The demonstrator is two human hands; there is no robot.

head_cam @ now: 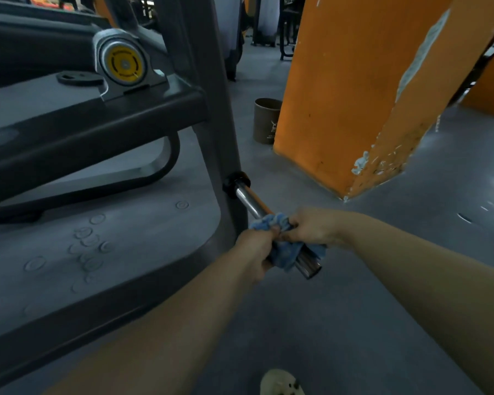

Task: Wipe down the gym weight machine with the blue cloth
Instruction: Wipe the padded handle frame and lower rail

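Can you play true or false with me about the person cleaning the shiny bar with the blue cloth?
1. Both hands, the left hand and the right hand, hold the blue cloth. True.
2. The cloth is wrapped round the shiny bar. True.
3. The pillar is green. False: it is orange.
4. The brown bin lies tipped over. False: it stands upright beside the pillar.
5. A yellow disc sits on the machine. True.

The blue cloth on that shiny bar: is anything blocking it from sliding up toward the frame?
Nothing visible. Both hands grip the blue cloth near the chrome bar's free end; the stretch to the black collar is bare.
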